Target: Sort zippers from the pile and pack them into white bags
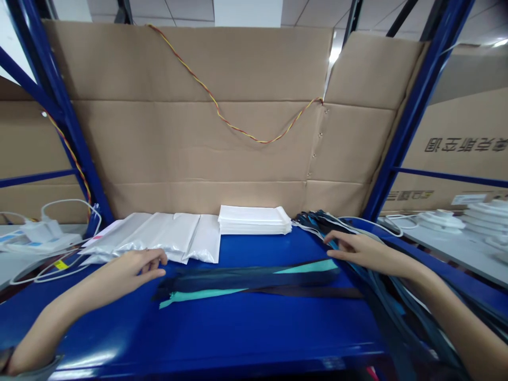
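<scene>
My left hand (145, 265) hovers near the left end of a flat bundle of long fabric strips that look like zippers. Its fingers are loosely bent, the thumb is apart, and nothing shows in them. Most of the bundle is dark navy (246, 279), with a teal strip (210, 295) angled across it and a brown one (313, 291) along its lower edge. Past the bundle's right end, my right hand (351, 247) is over a long heap of similar dark strips (391, 296). Its thumb and fingers are spread, and I see nothing held.
White plastic packets (159, 233) lie at the back left, beside a stack of white paper envelopes or cards (254, 219). Cardboard (190, 143) walls off the back between blue posts (413, 116). Cables and a power strip (43, 238) sit left; white spools (484, 217) stand right.
</scene>
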`<state>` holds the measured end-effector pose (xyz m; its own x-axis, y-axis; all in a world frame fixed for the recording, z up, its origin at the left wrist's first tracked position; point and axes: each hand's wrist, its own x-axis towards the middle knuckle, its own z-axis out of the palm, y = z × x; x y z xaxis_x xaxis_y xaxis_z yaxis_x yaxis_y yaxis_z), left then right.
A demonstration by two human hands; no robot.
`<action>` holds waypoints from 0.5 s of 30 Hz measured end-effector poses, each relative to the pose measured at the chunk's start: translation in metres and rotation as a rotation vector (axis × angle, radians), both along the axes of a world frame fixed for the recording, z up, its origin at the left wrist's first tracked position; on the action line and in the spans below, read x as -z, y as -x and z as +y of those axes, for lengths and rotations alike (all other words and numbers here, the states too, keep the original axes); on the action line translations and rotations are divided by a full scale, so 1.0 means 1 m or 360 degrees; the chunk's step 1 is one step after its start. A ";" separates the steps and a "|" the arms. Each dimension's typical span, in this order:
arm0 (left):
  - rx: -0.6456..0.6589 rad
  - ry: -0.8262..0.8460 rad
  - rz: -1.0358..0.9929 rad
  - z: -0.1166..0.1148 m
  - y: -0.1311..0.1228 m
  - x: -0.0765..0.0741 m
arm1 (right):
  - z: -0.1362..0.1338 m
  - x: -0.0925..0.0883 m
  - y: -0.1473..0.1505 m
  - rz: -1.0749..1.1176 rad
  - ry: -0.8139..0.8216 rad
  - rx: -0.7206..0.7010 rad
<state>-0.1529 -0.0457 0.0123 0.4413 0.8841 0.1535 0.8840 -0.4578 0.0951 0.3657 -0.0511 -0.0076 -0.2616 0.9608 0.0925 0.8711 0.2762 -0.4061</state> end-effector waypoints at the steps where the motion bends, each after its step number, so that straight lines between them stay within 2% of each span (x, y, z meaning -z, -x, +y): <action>1: 0.0066 0.0064 -0.0006 -0.001 -0.003 0.001 | -0.002 -0.002 0.011 0.0008 -0.0040 -0.0055; 4: 0.0251 0.0195 -0.0029 -0.005 -0.017 0.010 | -0.008 -0.001 0.054 0.0047 -0.0060 -0.0351; 8: 0.0301 0.0210 0.0030 -0.004 -0.034 0.032 | -0.007 0.018 0.107 -0.0045 0.0001 -0.0666; 11: 0.0307 0.0222 0.0038 0.000 -0.041 0.042 | 0.002 0.031 0.127 -0.0074 -0.0006 -0.0715; 15: 0.0310 0.0107 0.0103 0.002 -0.054 0.045 | 0.016 0.040 0.138 -0.0114 -0.0065 -0.0724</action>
<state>-0.0994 -0.0433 -0.0330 0.6121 0.7883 0.0626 0.7845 -0.6153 0.0772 0.2278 -0.0348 -0.0476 -0.6628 0.7428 0.0944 0.6831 0.6515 -0.3300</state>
